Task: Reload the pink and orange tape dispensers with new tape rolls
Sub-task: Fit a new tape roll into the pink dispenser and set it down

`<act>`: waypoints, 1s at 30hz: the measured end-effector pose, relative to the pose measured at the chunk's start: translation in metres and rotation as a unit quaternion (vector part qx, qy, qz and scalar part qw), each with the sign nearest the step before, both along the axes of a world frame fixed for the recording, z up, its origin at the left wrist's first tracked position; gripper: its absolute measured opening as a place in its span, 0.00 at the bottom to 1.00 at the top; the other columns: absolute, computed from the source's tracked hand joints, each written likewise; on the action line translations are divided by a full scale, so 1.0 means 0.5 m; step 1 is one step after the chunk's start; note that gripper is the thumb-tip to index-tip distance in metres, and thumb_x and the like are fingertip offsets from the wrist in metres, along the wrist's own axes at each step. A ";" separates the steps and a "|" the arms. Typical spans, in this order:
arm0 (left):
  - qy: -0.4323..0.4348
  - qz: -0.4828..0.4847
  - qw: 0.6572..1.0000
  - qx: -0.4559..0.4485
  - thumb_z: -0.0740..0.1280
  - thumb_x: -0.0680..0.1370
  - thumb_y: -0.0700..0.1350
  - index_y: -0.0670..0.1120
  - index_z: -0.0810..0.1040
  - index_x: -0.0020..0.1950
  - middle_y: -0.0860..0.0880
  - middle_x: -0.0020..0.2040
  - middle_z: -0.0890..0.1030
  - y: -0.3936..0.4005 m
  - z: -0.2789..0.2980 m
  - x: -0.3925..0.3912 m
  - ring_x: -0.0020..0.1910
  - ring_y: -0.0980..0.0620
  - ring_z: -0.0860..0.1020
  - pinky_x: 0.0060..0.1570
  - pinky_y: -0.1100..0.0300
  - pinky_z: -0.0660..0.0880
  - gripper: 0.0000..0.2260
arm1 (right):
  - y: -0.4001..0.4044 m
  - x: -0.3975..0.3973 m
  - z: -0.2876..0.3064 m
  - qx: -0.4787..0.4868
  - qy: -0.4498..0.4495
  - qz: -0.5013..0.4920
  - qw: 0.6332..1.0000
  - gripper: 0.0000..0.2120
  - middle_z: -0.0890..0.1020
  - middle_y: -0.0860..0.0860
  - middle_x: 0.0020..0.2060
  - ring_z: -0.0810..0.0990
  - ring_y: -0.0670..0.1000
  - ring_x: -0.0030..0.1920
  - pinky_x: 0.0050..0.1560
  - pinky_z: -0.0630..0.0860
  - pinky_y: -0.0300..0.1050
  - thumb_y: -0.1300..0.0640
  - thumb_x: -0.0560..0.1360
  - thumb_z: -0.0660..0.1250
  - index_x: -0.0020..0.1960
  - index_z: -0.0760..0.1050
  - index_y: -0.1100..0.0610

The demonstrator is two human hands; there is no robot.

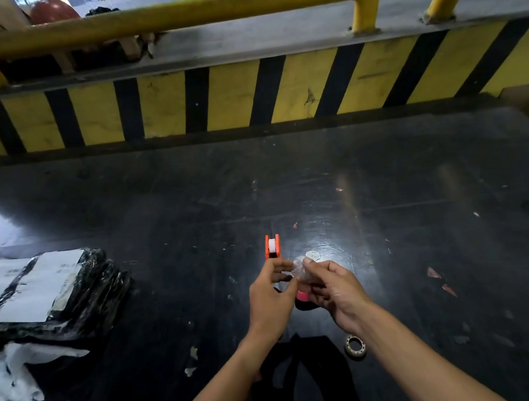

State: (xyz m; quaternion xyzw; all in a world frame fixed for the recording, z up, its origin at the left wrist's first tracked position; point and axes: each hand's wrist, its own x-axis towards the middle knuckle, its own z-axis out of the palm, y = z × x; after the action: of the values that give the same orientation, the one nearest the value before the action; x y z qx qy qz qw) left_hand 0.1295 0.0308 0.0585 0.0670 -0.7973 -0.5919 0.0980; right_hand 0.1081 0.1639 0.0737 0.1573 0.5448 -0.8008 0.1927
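Note:
An orange tape dispenser with a white roll in it stands on the dark table, just beyond my left hand. Both hands meet over a clear, crinkled bit of plastic wrap, my right hand pinching it from the right and my left fingertips touching it from the left. A pink object, probably the pink dispenser, shows beneath my hands and is mostly hidden. A small tape roll lies flat on the table beside my right forearm.
A black-wrapped parcel with white labels lies at the left, with crumpled white plastic in front of it. A yellow-and-black striped wall and yellow rails close off the far side. Small scraps dot the table.

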 end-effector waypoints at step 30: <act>-0.171 -0.137 0.971 0.094 0.73 0.75 0.46 0.47 0.81 0.57 0.47 0.51 0.85 -0.039 -0.004 -0.019 0.46 0.57 0.80 0.39 0.65 0.75 0.11 | 0.030 0.011 0.000 0.119 0.053 0.170 0.977 0.05 0.84 0.60 0.44 0.82 0.52 0.35 0.36 0.73 0.40 0.55 0.80 0.64 0.50 0.72 0.57</act>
State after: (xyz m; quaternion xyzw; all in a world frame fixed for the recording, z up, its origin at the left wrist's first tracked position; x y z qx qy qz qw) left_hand 0.1202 0.0111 0.0566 0.0662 -0.7444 -0.6518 -0.1288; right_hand 0.1138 0.1787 0.0736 0.0420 0.6645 -0.6929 0.2766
